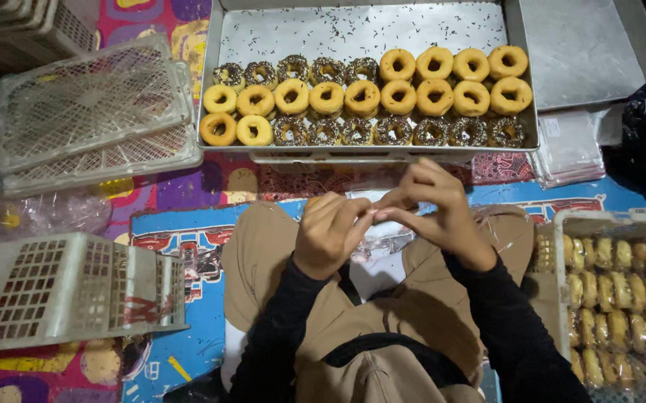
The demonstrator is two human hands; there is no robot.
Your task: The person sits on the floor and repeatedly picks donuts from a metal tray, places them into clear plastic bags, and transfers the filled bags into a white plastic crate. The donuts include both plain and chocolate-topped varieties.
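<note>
The left hand (330, 233) and right hand (433, 207) meet fingertip to fingertip over the lap, both pinched closed on a thin clear plastic wrapper (380, 240) that hangs just below them; what the wrapper contains cannot be made out; at twelve o'clock lies a shallow rectangular metal tray (353, 33) with rows of ring doughnuts (368, 101), some yellow-glazed, some dark with sprinkles; at three o'clock a white plastic crate (613, 295) holds wrapped doughnuts; at nine o'clock sits an upturned white slatted plastic basket (65, 287); a stack of white mesh trays (88, 112) lies at ten o'clock.
</note>
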